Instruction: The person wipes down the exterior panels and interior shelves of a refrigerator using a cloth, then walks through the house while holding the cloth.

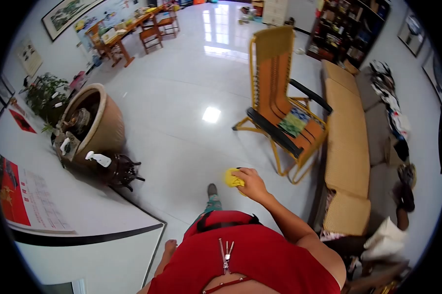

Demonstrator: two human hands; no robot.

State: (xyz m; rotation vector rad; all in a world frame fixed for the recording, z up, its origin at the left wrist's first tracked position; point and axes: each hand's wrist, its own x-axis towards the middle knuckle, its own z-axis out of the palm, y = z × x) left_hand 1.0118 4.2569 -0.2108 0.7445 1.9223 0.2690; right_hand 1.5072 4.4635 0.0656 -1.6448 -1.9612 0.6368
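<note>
My right hand (252, 184) is closed around a crumpled yellow cloth (233, 178), held out in front of me above the pale tiled floor (182, 142). The cloth is slightly blurred. My left hand (170, 246) hangs low beside my body, close to the white wall corner; it is small in view and its fingers do not show clearly. One foot in a dark shoe (211, 189) is on the floor, left of the cloth.
A folding recliner (270, 83) stands ahead right, beside a long sofa (346, 147). To the left are a big ceramic pot (111, 117) and a white spray bottle (98, 158) on a dark carved stand (125, 171). Farther back are a wooden table (138, 22) and chairs.
</note>
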